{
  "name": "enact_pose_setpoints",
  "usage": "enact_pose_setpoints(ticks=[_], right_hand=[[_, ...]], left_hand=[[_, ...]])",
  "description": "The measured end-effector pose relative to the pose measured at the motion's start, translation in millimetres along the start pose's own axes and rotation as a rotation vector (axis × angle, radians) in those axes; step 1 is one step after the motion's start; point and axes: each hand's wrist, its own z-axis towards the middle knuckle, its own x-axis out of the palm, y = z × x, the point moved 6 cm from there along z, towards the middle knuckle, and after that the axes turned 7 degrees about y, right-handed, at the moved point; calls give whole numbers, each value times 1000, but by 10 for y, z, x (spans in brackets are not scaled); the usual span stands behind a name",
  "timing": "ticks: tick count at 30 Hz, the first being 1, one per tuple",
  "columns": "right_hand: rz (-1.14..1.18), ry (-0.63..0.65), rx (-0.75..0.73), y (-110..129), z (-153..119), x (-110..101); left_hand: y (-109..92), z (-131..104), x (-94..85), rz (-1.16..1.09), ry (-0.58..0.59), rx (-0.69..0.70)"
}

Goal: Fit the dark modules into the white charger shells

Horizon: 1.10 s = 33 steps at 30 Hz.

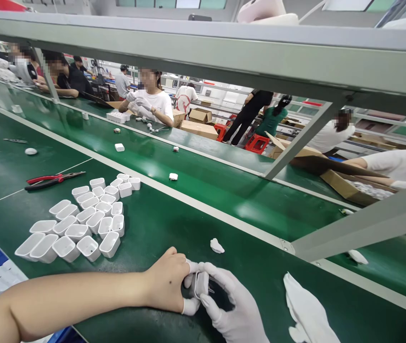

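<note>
My left hand (169, 281), with white finger covers on the thumb and fingertips, grips a small white plastic plug housing (201, 285) from the left. My right hand (237, 305), in a white glove, pinches the same housing from the right. Thin metal prongs (210, 287) seem to stick out on its right side, close to the gloved fingers. Both hands are closed around it, just above the green bench top. To the left stand several open white plastic cases (77, 232) in a tight cluster. Some of them have a small dark spot inside.
Red-and-black pliers (60, 178), tweezers (15, 140) and a white oval piece (30, 151) lie at the left. A white glove (308, 309) and a crumpled white scrap (217, 246) rest at the right. Beyond a pale rail, the green conveyor (146, 152) carries small parts. A slanted metal post (363, 221) rises at the right.
</note>
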Motion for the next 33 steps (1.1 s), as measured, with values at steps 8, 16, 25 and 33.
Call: enact_pose_setpoints(ticks=[8, 16, 25, 33], right_hand=[[19, -47, 2, 23, -6, -25], [-93, -4, -71, 71, 24, 13], [3, 52, 101, -40, -34, 75], [670, 149, 512, -128, 46, 232]], left_hand=[[3, -14, 16, 14, -2, 2], [-12, -9, -3, -1, 11, -1], [-29, -18, -20, -2, -14, 38], [-197, -99, -138, 174, -237, 221]])
